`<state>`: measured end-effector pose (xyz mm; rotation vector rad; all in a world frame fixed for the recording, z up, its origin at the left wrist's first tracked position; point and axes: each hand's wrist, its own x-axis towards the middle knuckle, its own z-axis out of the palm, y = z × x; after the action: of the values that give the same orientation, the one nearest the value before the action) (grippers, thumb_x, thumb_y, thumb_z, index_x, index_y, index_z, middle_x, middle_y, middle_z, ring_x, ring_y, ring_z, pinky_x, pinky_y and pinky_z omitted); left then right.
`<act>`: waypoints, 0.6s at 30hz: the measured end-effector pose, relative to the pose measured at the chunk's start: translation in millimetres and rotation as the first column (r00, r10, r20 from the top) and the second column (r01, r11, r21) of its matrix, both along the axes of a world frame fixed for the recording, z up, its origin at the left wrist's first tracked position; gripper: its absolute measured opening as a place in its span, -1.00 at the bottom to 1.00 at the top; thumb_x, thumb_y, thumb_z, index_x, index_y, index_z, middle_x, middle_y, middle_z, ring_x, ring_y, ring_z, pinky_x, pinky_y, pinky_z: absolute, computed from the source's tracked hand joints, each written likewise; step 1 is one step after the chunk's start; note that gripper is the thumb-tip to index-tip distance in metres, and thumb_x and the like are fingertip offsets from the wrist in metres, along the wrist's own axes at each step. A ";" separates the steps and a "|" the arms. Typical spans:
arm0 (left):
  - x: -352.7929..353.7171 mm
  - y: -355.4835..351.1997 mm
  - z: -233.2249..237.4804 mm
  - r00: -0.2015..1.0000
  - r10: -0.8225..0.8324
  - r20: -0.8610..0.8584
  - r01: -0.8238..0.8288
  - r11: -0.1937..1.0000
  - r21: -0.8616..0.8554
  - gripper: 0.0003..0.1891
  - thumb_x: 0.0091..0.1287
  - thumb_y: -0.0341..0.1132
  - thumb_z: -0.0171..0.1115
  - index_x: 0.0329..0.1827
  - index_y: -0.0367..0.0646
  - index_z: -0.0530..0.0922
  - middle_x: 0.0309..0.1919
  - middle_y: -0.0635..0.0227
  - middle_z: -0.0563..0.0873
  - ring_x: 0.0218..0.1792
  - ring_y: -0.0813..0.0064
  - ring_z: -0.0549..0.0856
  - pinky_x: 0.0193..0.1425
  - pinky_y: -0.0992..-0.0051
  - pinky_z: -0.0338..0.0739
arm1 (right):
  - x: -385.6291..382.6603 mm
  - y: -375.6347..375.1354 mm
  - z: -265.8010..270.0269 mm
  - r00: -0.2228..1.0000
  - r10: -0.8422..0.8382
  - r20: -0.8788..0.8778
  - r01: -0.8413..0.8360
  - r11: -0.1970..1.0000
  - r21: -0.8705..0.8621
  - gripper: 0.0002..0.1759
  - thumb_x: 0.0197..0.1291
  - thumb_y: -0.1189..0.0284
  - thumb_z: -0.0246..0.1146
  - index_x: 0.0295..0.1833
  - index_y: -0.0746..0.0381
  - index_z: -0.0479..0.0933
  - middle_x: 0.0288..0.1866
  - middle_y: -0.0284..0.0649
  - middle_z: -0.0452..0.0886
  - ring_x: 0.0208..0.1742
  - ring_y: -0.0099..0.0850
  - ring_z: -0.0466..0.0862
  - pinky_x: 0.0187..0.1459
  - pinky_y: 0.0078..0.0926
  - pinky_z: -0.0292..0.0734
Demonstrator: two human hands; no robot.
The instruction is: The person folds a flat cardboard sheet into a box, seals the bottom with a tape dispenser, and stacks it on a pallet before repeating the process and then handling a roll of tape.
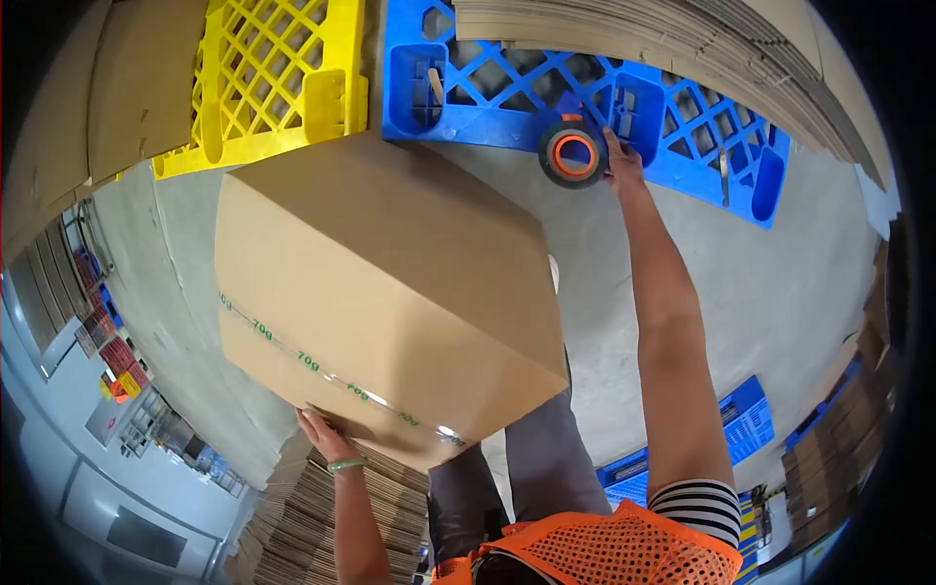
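Note:
A large closed cardboard box (390, 283) stands at an angle in front of me. Clear tape with green "70g" print runs along its near face. My left hand (329, 436) grips the box's lower near edge; part of the fingers is hidden against the cardboard. My right hand (624, 164) reaches far forward to the front edge of a blue plastic pallet (487, 125). Its fingers are closed at the side of a tape dispenser (572, 154) with a dark roll and an orange core. The dispenser hides part of that grip.
A yellow plastic pallet (263, 78) adjoins the blue one. Flattened cardboard (673, 39) is stacked on the blue pallet, with more cardboard sheets (141, 93) at the upper left. Another stack of flat cartons (331, 517) stands by my left arm. Grey floor (780, 283) extends to the right.

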<state>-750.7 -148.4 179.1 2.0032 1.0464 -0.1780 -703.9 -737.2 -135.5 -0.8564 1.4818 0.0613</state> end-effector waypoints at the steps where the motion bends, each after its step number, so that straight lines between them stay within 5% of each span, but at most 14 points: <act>1: -3.5 7.7 -9.1 0.998 0.007 0.069 -0.004 0.999 -0.053 -0.34 0.51 0.11 -0.04 0.52 -0.12 0.17 0.37 0.30 0.38 0.32 0.35 0.41 0.34 0.37 0.37 | 0.5 -2.2 -1.2 0.994 0.066 -0.087 -0.074 0.993 -0.096 -0.19 0.16 -0.11 0.34 0.30 0.30 0.42 0.28 -0.05 0.51 0.22 -0.05 0.54 0.22 0.23 0.36; 3: -3.9 13.3 -10.4 0.991 0.108 0.084 -0.089 0.975 -0.205 -0.29 0.48 0.18 -0.04 0.52 -0.09 0.17 0.39 0.32 0.36 0.35 0.33 0.39 0.43 0.32 0.30 | -7.4 -1.1 -5.4 0.977 0.121 -0.176 -0.153 0.971 -0.184 -0.19 0.17 -0.13 0.31 0.30 0.30 0.42 0.29 -0.03 0.49 0.23 -0.05 0.53 0.27 0.16 0.32; 4: -4.6 17.0 -13.0 0.990 0.109 0.088 -0.088 0.974 -0.209 -0.29 0.48 0.18 -0.04 0.52 -0.09 0.17 0.39 0.32 0.36 0.35 0.33 0.39 0.43 0.32 0.30 | -18.2 -0.9 -6.0 0.913 0.253 -0.319 -0.384 0.794 -0.470 -0.23 0.20 -0.13 0.28 0.25 0.31 0.47 0.17 -0.01 0.56 0.14 -0.10 0.57 0.13 0.00 0.42; 5: -6.5 22.7 -19.1 0.988 0.133 0.077 -0.107 0.955 -0.275 -0.26 0.45 0.25 -0.04 0.50 -0.09 0.20 0.38 0.31 0.39 0.36 0.32 0.40 0.43 0.29 0.32 | -26.8 -0.3 0.4 0.815 0.310 -0.490 -0.579 0.486 -0.655 -0.26 0.22 -0.13 0.26 0.19 0.32 0.51 0.05 0.01 0.62 0.04 -0.15 0.60 -0.02 -0.16 0.52; 7: -1.7 14.0 -17.7 0.985 0.155 0.069 -0.121 0.927 -0.354 -0.23 0.41 0.31 -0.05 0.47 -0.10 0.22 0.37 0.30 0.41 0.36 0.30 0.41 0.42 0.25 0.34 | -41.5 15.3 41.7 0.910 0.412 -0.054 -0.384 0.786 -0.484 -0.29 0.28 -0.15 0.17 0.17 0.30 0.54 0.09 -0.03 0.62 0.16 -0.20 0.55 0.18 -0.24 0.42; 8: 3.5 -7.3 -10.6 0.978 0.208 0.020 -0.183 0.898 -0.400 -0.18 0.39 0.35 -0.08 0.49 -0.09 0.20 0.41 0.31 0.37 0.38 0.30 0.39 0.45 0.25 0.31 | -43.5 39.3 93.0 0.832 0.510 0.218 -0.385 0.814 -0.435 -0.32 0.35 -0.11 0.11 0.23 0.29 0.50 0.14 -0.18 0.60 0.21 -0.30 0.51 0.28 -0.35 0.32; 9: 7.8 -19.7 -5.4 0.965 0.260 -0.030 -0.246 0.862 -0.443 -0.14 0.36 0.40 -0.10 0.51 -0.09 0.17 0.45 0.33 0.33 0.41 0.30 0.36 0.47 0.25 0.29 | -51.2 61.9 132.9 0.779 0.599 0.185 -0.571 0.800 -0.185 -0.34 0.43 -0.09 -0.01 0.29 0.28 0.44 0.17 -0.31 0.53 0.23 -0.43 0.45 0.28 -0.35 0.32; 11: -1.7 0.7 -18.4 0.967 0.243 -0.074 -0.245 0.816 -0.523 -0.13 0.37 0.40 -0.13 0.52 -0.09 0.15 0.47 0.34 0.30 0.43 0.29 0.33 0.49 0.25 0.25 | -72.7 110.0 167.2 0.427 0.773 0.470 -0.881 0.472 0.023 -0.25 0.46 -0.15 -0.18 0.51 0.14 0.20 0.49 -0.16 0.28 0.51 -0.27 0.24 0.46 -0.33 0.11; 12: -0.9 7.9 -20.8 0.970 0.216 -0.112 -0.240 0.769 -0.592 -0.12 0.37 0.41 -0.16 0.53 -0.09 0.13 0.49 0.35 0.26 0.44 0.29 0.30 0.51 0.25 0.22 | -44.2 137.1 241.7 0.064 0.900 0.431 -0.911 0.228 -0.343 -0.24 0.46 -0.16 -0.20 0.60 0.05 0.02 0.61 -0.13 0.04 0.60 -0.21 0.04 0.51 -0.35 -0.03; 15: 11.6 -23.9 20.9 0.986 0.166 -0.027 -0.153 0.817 -0.556 -0.14 0.39 0.38 -0.17 0.54 -0.10 0.12 0.49 0.33 0.26 0.44 0.28 0.30 0.53 0.24 0.18 | -21.9 138.4 293.7 0.267 0.781 0.565 -0.944 0.329 -0.009 -0.21 0.45 -0.15 -0.18 0.63 -0.01 -0.11 0.61 -0.12 0.01 0.61 -0.28 -0.04 0.53 -0.32 -0.11; 18: 10.7 -9.3 92.8 0.984 0.174 0.047 -0.129 0.862 -0.490 -0.18 0.43 0.35 -0.20 0.54 -0.11 0.13 0.48 0.26 0.28 0.44 0.26 0.32 0.51 0.21 0.20 | -10.5 148.4 326.8 0.197 0.677 0.709 -0.941 0.334 -0.058 -0.17 0.42 -0.19 -0.12 0.63 -0.04 -0.15 0.63 -0.09 -0.05 0.62 -0.26 -0.08 0.52 -0.31 -0.10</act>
<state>-740.0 -157.7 271.9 1.4538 0.9816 -0.2382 -714.4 -588.9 191.3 -1.1164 0.1359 0.8272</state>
